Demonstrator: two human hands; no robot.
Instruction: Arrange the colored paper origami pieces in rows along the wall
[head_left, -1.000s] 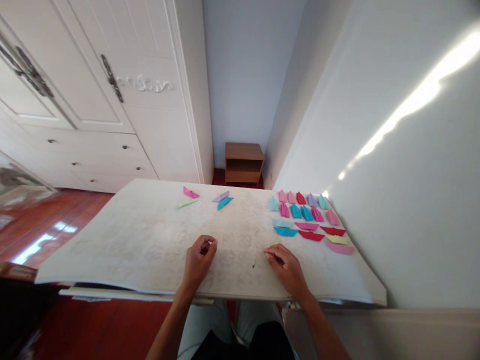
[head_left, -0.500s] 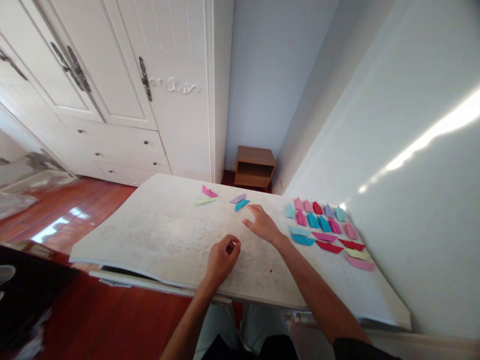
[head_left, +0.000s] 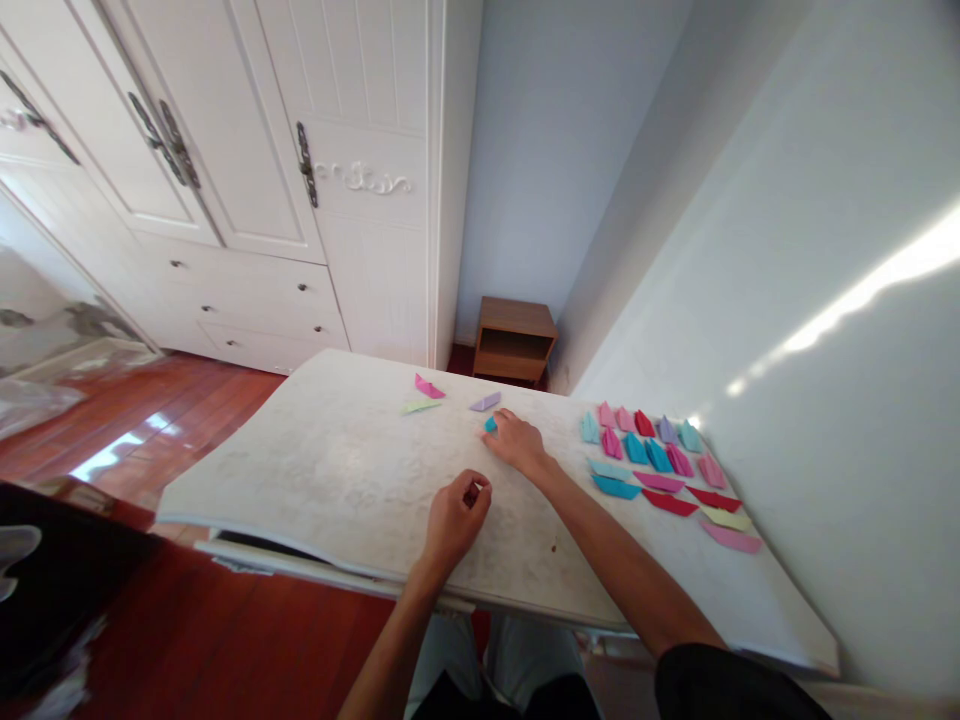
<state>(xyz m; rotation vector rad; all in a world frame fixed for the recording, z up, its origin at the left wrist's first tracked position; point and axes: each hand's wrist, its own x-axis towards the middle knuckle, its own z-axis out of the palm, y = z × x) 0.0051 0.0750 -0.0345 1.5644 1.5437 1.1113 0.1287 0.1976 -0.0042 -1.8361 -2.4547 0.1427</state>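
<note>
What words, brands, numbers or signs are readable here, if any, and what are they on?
None can be read.
Blue folded paper at the right hand, other folded papers, table: no lettering visible.
Wardrobe: the raised white pattern looks like scrollwork, not letters.
Black item, left edge: a pale mark, too unclear to read.

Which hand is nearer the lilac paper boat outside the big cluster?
Right: the right hand is just in front and right of that lilac boat; the left hand is much farther in front.
</note>
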